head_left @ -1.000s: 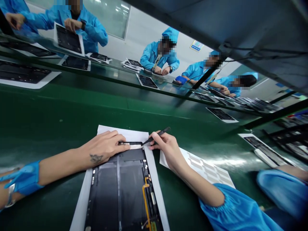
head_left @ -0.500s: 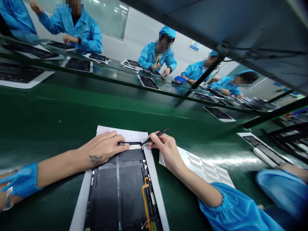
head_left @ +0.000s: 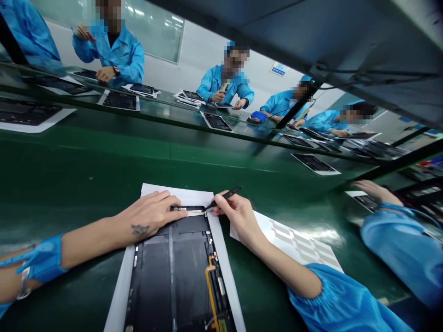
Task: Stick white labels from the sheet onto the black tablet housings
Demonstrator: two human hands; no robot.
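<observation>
An opened tablet housing (head_left: 150,276) with dark battery panels and an orange flex cable lies on a white paper sheet (head_left: 162,189) in front of me. My left hand (head_left: 152,214) rests palm down over its upper left corner, fingers reaching over the top edge. The left thumb is stretched along a white strip (head_left: 195,213) near that edge. In a pinch, my right hand (head_left: 240,214) holds slim black tweezers (head_left: 231,192). Their tip touches or nearly touches the strip's right end at the upper right corner; whether the prongs grip it is too small to tell.
A white sheet with grey adhesive pieces (head_left: 287,235) lies beside my right forearm. At the right edge a co-worker's blue sleeve (head_left: 398,244) reaches over another tablet (head_left: 367,200). Across the green bench (head_left: 114,161), several co-workers sit behind more tablets. A shelf (head_left: 328,37) hangs overhead.
The co-worker's arm at right has reached farther forward over the tablet there. My hands and the tweezers stay almost in place at the strip. My view has shifted slightly.
</observation>
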